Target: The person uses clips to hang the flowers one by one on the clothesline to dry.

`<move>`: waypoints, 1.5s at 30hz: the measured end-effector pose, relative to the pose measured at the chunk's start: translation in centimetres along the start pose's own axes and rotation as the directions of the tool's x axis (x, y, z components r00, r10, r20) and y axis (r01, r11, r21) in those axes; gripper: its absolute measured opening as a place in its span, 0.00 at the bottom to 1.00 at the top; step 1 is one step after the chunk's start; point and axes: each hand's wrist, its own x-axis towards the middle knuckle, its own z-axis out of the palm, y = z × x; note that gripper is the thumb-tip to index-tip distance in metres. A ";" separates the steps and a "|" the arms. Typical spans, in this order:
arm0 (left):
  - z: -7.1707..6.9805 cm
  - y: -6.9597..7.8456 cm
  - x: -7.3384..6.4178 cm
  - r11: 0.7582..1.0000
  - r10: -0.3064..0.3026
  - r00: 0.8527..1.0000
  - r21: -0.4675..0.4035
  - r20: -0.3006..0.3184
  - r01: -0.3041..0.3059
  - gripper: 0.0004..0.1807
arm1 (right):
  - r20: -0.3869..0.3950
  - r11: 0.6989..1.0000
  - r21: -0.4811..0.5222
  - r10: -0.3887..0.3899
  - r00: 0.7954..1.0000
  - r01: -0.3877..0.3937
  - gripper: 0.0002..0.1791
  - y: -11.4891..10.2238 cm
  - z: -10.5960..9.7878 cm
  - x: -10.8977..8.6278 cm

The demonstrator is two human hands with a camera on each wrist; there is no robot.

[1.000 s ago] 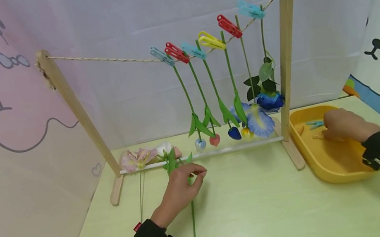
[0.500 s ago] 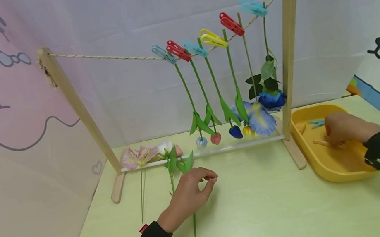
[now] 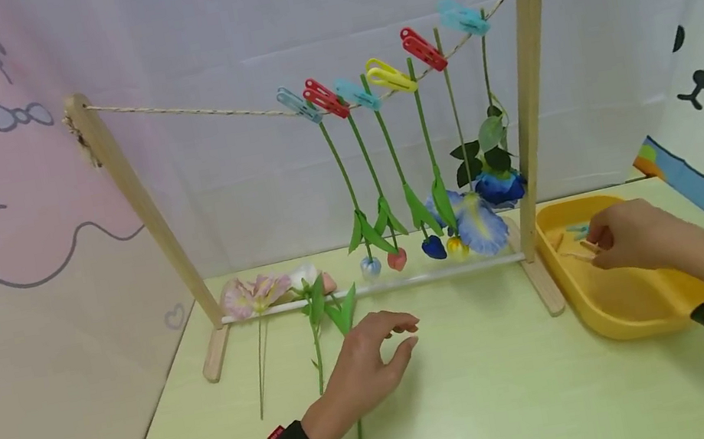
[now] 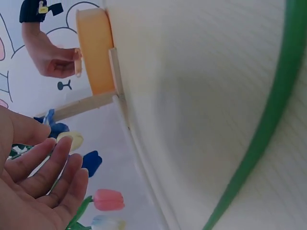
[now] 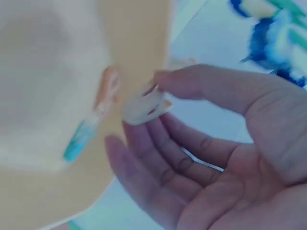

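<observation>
My right hand point(image 3: 649, 240) is over the yellow tray point(image 3: 588, 316), pinching a pale clothespin point(image 5: 141, 108) between thumb and fingers. A teal clothespin point(image 5: 79, 141) and an orange clothespin point(image 5: 106, 88) lie inside the tray in the right wrist view. Low over the table, my left hand point(image 3: 372, 360) has loosely bent fingers, thumb apart from them, holding nothing. Beneath it passes the green stem point(image 4: 268, 115) of a leafy artificial flower, whose pink bloom point(image 3: 328, 282) rests by the rack's bottom bar.
A wooden rack point(image 3: 134, 194) carries a sagging rope point(image 3: 187, 112). Several artificial flowers hang upside down from it by red, blue and yellow clothespins, including a yellow clothespin point(image 3: 391, 75). A pink flower point(image 3: 256, 294) and a white flower point(image 3: 302, 274) lie at the left.
My right hand has lifted from the tray's bottom, now with a clothespin in its fingertips. My left hand has shifted slightly right, its thumb and fingers spreading apart.
</observation>
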 end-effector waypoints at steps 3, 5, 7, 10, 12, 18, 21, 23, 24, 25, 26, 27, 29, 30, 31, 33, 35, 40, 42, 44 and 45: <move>-0.3 0.7 0.3 1.000 0.005 1.000 -0.013 0.005 -0.005 0.13 | -0.039 0.993 0.000 -0.114 0.993 0.114 0.13 -2.1 0.4 -0.5; -0.6 1.0 0.4 1.000 -0.006 1.000 -0.027 -0.015 0.005 0.14 | -0.064 0.982 0.007 -0.188 0.980 0.189 0.12 -3.6 0.8 -0.7; -0.8 1.2 0.6 0.999 -0.017 0.999 -0.045 -0.048 0.015 0.14 | -0.083 0.968 0.028 -0.247 0.966 0.250 0.12 -5.1 1.4 -0.8; -0.9 1.3 0.7 0.997 -0.025 0.996 -0.072 -0.082 0.019 0.14 | -0.111 0.944 0.079 -0.312 0.943 0.322 0.12 -7.2 2.2 -1.0; -0.7 1.3 0.7 0.997 -0.022 0.997 -0.077 -0.076 0.016 0.14 | -0.132 0.922 0.100 -0.360 0.923 0.374 0.13 -8.5 2.8 -1.0; -0.1 1.8 0.3 0.995 -0.038 0.999 -0.094 -0.032 0.035 0.21 | -0.208 0.847 0.105 -0.494 0.844 0.521 0.15 -12.0 4.3 -0.5; -0.1 2.0 0.3 0.994 -0.046 0.999 -0.095 -0.013 0.045 0.24 | -0.242 0.818 0.113 -0.528 0.814 0.564 0.15 -13.4 4.9 -0.2; -0.1 2.0 0.3 0.995 -0.043 0.999 -0.087 -0.003 0.042 0.25 | -0.257 0.807 0.111 -0.540 0.802 0.579 0.14 -14.2 5.3 0.0; -0.2 2.0 0.3 0.996 -0.040 0.999 -0.080 0.001 0.040 0.25 | -0.262 0.804 0.112 -0.543 0.798 0.584 0.14 -14.6 5.4 0.0; -0.2 1.9 0.3 0.996 -0.038 0.999 -0.076 0.003 0.039 0.25 | -0.264 0.800 0.115 -0.547 0.794 0.589 0.13 -14.9 5.5 0.0; -0.1 1.9 0.2 0.996 -0.038 0.999 -0.074 0.004 0.038 0.25 | -0.266 0.796 0.116 -0.551 0.791 0.593 0.13 -15.2 5.6 0.1; -0.1 1.9 0.2 0.996 -0.037 0.999 -0.077 0.001 0.037 0.24 | -0.268 0.792 0.121 -0.554 0.788 0.599 0.13 -15.5 5.7 0.1; -0.1 1.8 0.0 0.996 -0.035 0.999 -0.079 -0.004 0.034 0.22 | -0.274 0.777 0.146 -0.563 0.780 0.613 0.14 -16.1 5.8 0.2; -0.1 1.8 0.0 0.996 -0.037 0.999 -0.082 -0.007 0.036 0.21 | -0.280 0.769 0.153 -0.568 0.774 0.620 0.14 -16.3 5.9 0.2; -0.2 1.7 -0.1 0.996 -0.038 0.999 -0.087 -0.011 0.036 0.21 | -0.286 0.761 0.161 -0.573 0.768 0.628 0.14 -16.4 5.9 0.2; -0.2 1.6 -0.2 0.995 -0.040 0.999 -0.096 -0.024 0.038 0.20 | -0.299 0.746 0.177 -0.580 0.758 0.642 0.14 -16.7 6.0 0.3; -0.2 1.6 -0.2 0.994 -0.045 0.998 -0.104 -0.038 0.041 0.21 | -0.309 0.736 0.189 -0.583 0.751 0.650 0.14 -17.0 6.1 0.4; -0.4 1.4 -0.3 0.991 -0.052 0.996 -0.125 -0.079 0.042 0.21 | -0.335 0.726 0.195 -0.583 0.741 0.659 0.13 -17.5 6.6 0.7; -0.3 1.2 -0.3 0.990 -0.055 0.994 -0.138 -0.099 0.041 0.20 | -0.350 0.723 0.197 -0.579 0.736 0.662 0.13 -17.6 7.0 0.9; -0.4 0.9 -0.5 0.988 -0.059 0.992 -0.147 -0.115 0.042 0.20 | -0.358 0.722 0.209 -0.571 0.738 0.660 0.14 -17.8 7.4 1.2; -0.5 0.8 -0.6 0.987 -0.061 0.991 -0.154 -0.122 0.042 0.19 | -0.358 0.723 0.216 -0.567 0.742 0.656 0.14 -17.9 7.7 1.3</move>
